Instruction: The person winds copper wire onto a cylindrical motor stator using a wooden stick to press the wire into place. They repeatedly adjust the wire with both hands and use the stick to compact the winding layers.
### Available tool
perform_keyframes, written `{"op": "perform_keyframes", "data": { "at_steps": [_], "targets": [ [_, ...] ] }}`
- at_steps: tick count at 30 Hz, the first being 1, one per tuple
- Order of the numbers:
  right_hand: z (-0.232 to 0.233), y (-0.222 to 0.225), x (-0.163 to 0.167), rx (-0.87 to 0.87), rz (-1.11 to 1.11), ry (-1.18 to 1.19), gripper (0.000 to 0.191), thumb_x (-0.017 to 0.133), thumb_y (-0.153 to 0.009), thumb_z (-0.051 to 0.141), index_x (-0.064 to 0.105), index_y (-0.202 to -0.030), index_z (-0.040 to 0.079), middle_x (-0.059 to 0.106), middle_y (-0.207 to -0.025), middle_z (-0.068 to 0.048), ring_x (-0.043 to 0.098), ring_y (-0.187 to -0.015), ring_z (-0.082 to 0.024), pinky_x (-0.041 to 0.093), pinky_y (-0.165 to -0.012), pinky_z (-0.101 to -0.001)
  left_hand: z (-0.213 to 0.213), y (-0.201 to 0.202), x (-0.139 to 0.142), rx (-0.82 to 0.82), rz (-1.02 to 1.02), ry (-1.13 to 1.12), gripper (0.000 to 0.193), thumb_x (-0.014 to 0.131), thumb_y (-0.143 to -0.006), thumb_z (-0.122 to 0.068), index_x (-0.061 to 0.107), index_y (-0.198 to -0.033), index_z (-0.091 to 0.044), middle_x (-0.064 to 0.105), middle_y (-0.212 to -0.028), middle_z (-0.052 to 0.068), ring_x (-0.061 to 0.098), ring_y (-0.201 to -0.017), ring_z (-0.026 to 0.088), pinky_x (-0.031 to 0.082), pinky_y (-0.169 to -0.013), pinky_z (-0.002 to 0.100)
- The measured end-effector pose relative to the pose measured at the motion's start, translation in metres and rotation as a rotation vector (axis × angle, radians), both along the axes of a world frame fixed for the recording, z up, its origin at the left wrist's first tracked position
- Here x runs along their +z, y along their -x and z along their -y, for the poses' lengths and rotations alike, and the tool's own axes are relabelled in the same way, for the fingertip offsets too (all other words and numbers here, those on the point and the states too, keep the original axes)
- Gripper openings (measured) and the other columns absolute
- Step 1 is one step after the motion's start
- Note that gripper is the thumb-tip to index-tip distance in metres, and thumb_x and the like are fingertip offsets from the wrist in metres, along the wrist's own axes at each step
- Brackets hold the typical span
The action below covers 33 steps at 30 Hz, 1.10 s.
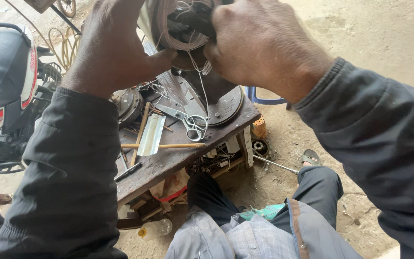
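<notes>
Hands on wire coil

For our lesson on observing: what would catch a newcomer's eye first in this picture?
First, the two hands raised at the top centre: the left hand and right hand grip a round coil of thin pale wire, its loose strands hanging down. Below it stands a worn wooden workbench with scissors and sticks on it; a parked motorbike sits at far left.

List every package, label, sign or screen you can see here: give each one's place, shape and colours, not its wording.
Plastic bottle: lying under the wooden table, clear with a yellow cap.
Marking on the motorcycle: far left, on its white-and-red side panel.
No signs or screens show.
</notes>
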State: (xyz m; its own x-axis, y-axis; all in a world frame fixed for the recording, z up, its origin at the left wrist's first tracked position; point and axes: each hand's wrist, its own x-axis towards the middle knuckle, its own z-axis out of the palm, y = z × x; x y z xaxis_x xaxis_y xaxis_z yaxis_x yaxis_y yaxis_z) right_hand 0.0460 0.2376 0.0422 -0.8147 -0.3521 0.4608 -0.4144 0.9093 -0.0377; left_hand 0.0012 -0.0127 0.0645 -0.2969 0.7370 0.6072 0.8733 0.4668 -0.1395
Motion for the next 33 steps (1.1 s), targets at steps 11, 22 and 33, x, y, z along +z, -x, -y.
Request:
{"op": "perform_keyframes", "data": {
  "at_steps": [11,22,33],
  "targets": [
    [-0.013,0.018,-0.026,0.144,-0.259,0.034,0.043,0.089,-0.082,0.025,0.072,-0.108,-0.004,0.073,-0.087,-0.02,0.073,-0.077,-0.035,0.058,-0.065,-0.0423,-0.026,-0.006,-0.005,0.127,-0.026,0.078,0.065,0.095,-0.075,-0.025,0.063,-0.125,0.001,0.067,-0.114,0.022,0.064,-0.104,0.043,0.05,-0.085,0.052],
    [-0.028,0.021,-0.013,0.089,0.123,0.047,0.028,0.077,-0.1,0.025,0.069,-0.119,0.006,0.071,-0.091,-0.017,0.071,-0.074,-0.031,0.057,-0.067,-0.0419,-0.024,0.006,-0.013,0.131,-0.068,-0.018,0.063,0.098,-0.074,-0.035,0.064,-0.115,-0.001,0.069,-0.104,0.017,0.067,-0.096,0.039,0.052,-0.078,0.05],
    [-0.025,0.014,-0.007,0.338,-0.179,0.009,0.038,0.083,-0.092,0.013,0.064,-0.122,0.0,0.07,-0.098,-0.02,0.07,-0.085,-0.038,0.056,-0.07,-0.0455,-0.042,-0.007,-0.027,0.345,-0.196,-0.029,0.052,0.09,-0.075,-0.02,0.064,-0.115,-0.002,0.065,-0.104,0.017,0.065,-0.089,0.039,0.05,-0.062,0.047]
  ]
}}
